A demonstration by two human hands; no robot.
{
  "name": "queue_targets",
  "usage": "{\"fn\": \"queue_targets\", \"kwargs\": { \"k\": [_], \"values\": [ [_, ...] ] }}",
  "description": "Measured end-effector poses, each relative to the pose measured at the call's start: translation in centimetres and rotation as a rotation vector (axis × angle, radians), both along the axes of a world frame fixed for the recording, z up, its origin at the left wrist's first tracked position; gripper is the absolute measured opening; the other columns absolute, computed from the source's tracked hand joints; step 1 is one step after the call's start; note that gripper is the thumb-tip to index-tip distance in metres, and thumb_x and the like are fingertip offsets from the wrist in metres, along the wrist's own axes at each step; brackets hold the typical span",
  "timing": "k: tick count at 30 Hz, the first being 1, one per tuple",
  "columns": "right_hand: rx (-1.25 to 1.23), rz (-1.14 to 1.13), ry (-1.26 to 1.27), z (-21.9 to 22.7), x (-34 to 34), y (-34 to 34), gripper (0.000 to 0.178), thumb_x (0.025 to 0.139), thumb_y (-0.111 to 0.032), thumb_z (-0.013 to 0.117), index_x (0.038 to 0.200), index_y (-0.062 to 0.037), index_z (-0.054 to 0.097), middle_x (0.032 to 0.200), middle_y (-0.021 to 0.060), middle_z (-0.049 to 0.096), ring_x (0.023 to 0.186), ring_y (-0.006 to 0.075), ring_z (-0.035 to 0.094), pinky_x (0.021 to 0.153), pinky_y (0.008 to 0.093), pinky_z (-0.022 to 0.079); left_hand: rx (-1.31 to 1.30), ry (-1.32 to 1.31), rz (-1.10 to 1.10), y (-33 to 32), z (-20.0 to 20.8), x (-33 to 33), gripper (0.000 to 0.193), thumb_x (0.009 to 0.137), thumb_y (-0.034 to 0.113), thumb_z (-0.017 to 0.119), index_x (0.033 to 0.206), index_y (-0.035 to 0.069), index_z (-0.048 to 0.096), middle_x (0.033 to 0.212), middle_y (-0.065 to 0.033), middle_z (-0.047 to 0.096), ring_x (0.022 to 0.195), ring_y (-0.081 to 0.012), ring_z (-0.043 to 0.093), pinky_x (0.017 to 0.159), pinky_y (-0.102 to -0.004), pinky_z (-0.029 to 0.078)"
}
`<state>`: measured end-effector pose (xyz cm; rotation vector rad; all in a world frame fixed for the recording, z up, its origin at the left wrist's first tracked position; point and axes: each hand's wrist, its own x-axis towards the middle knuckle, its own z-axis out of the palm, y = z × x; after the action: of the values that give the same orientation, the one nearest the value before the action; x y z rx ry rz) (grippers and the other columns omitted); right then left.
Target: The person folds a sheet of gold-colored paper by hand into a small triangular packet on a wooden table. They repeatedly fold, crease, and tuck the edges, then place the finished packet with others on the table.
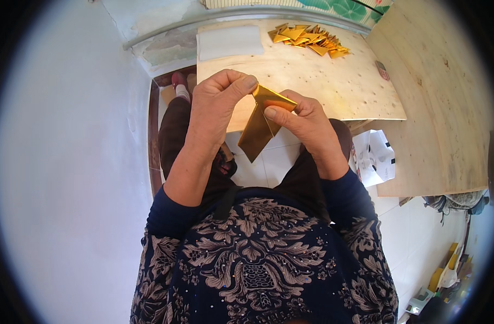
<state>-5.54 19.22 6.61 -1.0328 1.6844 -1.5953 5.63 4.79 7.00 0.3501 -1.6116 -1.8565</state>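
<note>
Between my two hands, above my lap, is a shiny gold sheet of foil paper [256, 132], partly folded, with one long flap hanging down and a crease across its upper part. My left hand [220, 94] pinches its upper left corner between thumb and fingers. On the other side my right hand [304, 116] grips the folded upper right part, its thumb pressed on the front face. The fingers behind the paper are hidden. At the far side of the wooden table lies a pile of folded gold paper pieces [306, 39], pointed and overlapping.
The pale wooden table [360, 100] stands in front of me, with a whitish flat sheet [229, 43] at its far left and a small reddish box [382, 70] near its right edge. A white bag [374, 156] is below right. A wooden panel [436, 108] rises at right.
</note>
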Motion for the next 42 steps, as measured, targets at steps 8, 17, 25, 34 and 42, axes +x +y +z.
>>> {"fn": "queue_targets", "kwargs": {
  "k": [8,17,25,34,42],
  "values": [
    [0.018,-0.07,0.072,-1.0,0.0,-0.2,0.025,0.085,-0.018,0.076,0.101,0.0001,0.069,0.084,-0.0002,0.063,0.077,0.0064,0.056,0.068,0.0225,0.046,-0.079,-0.103,-0.088,0.6,-0.8,0.0,0.022,0.088,0.019,0.071,0.097,-0.001,0.069,0.085,-0.0023,0.068,0.077,-0.0072,0.058,0.072,-0.0198,0.046],
    [-0.299,-0.299,-0.064,-0.5,0.1,0.1,0.042,0.093,-0.026,0.069,0.123,0.002,0.059,0.114,0.0086,0.062,0.102,0.0132,0.059,0.089,0.0265,0.047,0.183,-0.025,0.045,-1.5,-0.7,-0.5,0.031,0.089,0.021,0.071,0.106,-0.004,0.066,0.095,-0.0059,0.068,0.087,-0.01,0.058,0.081,-0.0227,0.046],
    [-0.103,-0.065,-0.201,-1.8,1.0,-0.9,0.034,0.091,-0.023,0.069,0.113,0.0033,0.064,0.095,0.0022,0.066,0.084,0.0073,0.059,0.078,0.0216,0.048,0.195,0.127,0.037,-0.7,-0.7,-1.3,0.026,0.087,0.018,0.073,0.101,-0.003,0.067,0.092,-0.0049,0.068,0.083,-0.0087,0.06,0.076,-0.0212,0.047],
    [-0.182,-0.07,-0.681,-2.7,-0.1,-0.9,0.025,0.092,-0.017,0.067,0.11,-0.0006,0.064,0.097,0.0055,0.068,0.086,0.0133,0.065,0.081,0.0269,0.052,-0.078,-0.064,-0.005,-2.2,-0.2,-0.7,0.032,0.095,0.03,0.06,0.098,-0.001,0.067,0.082,-0.0037,0.067,0.079,-0.0102,0.061,0.078,-0.0247,0.047],
    [-0.535,0.284,-1.112,-3.6,-1.9,-0.1,0.055,0.096,-0.018,0.061,0.14,0.0071,0.039,0.088,0.0035,0.054,0.071,0.0118,0.054,0.064,0.0277,0.048,-0.031,-0.092,-0.133,-1.0,-3.3,0.0,0.034,0.087,0.018,0.072,0.113,-0.002,0.063,0.094,-0.0065,0.066,0.088,-0.0128,0.061,0.083,-0.0249,0.049]
  ]
}}
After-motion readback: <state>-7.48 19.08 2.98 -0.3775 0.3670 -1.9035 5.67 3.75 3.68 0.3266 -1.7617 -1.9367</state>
